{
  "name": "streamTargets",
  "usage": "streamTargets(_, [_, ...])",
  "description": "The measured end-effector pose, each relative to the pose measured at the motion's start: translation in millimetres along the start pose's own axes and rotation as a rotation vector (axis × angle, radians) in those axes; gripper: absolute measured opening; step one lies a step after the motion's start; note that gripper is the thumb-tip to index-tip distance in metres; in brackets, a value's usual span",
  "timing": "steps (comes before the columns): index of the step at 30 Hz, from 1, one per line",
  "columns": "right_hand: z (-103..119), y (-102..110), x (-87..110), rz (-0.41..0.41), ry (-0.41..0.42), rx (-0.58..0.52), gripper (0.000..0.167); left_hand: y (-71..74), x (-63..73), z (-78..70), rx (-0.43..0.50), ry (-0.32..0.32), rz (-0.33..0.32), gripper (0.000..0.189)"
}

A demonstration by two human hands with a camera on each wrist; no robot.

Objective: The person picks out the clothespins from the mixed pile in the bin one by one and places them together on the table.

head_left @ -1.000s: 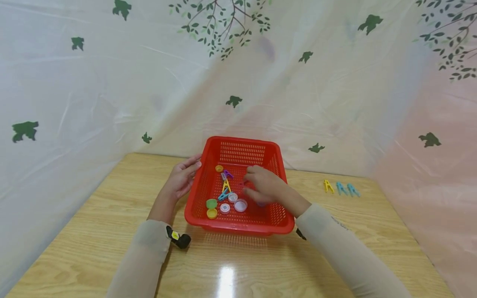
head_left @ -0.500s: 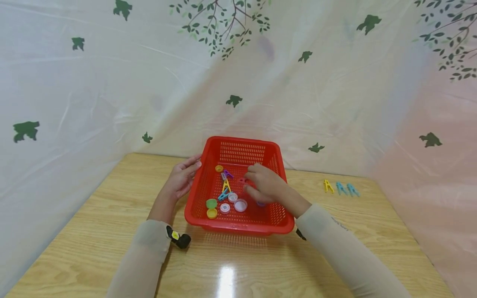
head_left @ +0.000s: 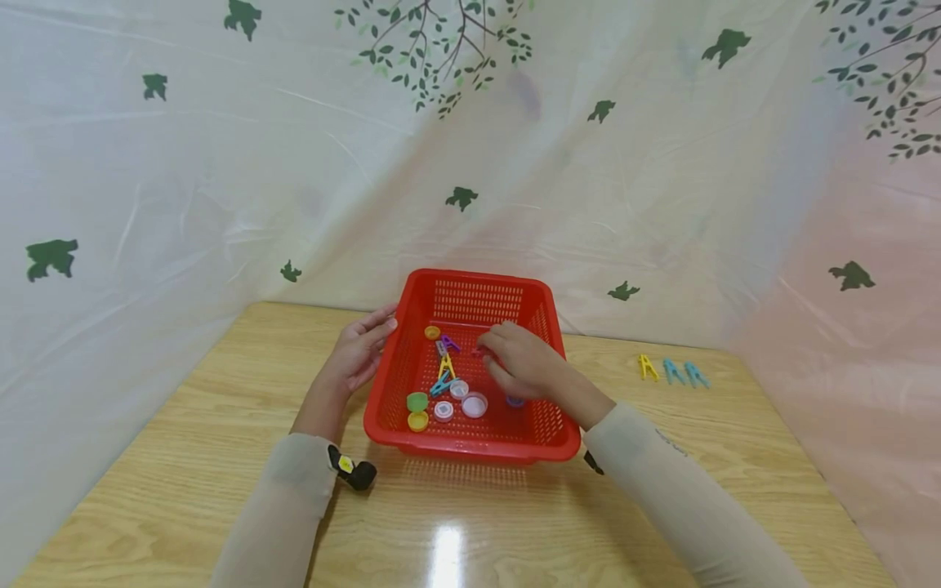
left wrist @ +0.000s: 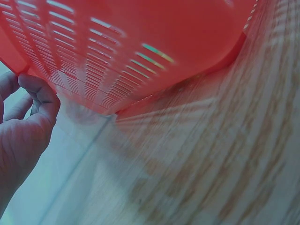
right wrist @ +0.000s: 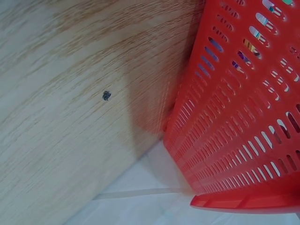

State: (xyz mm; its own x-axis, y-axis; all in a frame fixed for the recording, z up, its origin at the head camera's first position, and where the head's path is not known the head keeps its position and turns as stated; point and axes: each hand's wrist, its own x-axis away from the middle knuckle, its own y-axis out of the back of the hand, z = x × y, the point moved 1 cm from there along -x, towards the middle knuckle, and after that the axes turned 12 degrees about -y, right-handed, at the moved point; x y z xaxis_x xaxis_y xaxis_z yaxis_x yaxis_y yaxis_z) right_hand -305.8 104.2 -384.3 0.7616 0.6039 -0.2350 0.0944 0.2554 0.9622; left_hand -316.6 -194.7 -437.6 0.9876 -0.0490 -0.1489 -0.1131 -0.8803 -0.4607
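Note:
My left hand (head_left: 358, 349) grips the left rim of a red plastic basket (head_left: 470, 447); the left wrist view shows its thumb and fingers (left wrist: 40, 93) pinching that edge. Inside the basket, my right hand (head_left: 520, 359) reaches over the right side and pinches a pinkish-red clothespin (head_left: 476, 352), mostly hidden by the fingers. Left of it lie a purple clothespin (head_left: 451, 344), a yellow clothespin (head_left: 447, 367) and a blue clothespin (head_left: 443, 384). Several caps lie near the front, among them a green cap (head_left: 417, 402) and a clear cap (head_left: 474, 405). From the right wrist, only the basket's slotted side shows, no hand.
On the wooden table (head_left: 735, 457) to the right of the basket, a yellow clothespin (head_left: 648, 367) and two blue clothespins (head_left: 684, 372) lie in a row. A pale leaf-printed sheet (head_left: 331, 204) hangs behind the table and along its sides.
The right hand has shifted slightly left inside the basket, its fingers closing around the pinkish-red clothespin. A purple-blue cap below that hand shows more clearly. Left hand and basket stay put.

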Motion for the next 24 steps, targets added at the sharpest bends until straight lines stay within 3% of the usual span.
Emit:
streamTargets(13, [-3.0,0.2,-3.6,-0.016,-0.012,-0.010,0.026,2.6,-4.0,0.0,0.010,0.012,0.001,0.051])
streamTargets(24, [-6.2,15.0,0.5,-0.001,-0.105,-0.040,0.028,2.9,-3.7,1.2,0.005,-0.009,0.011,0.052])
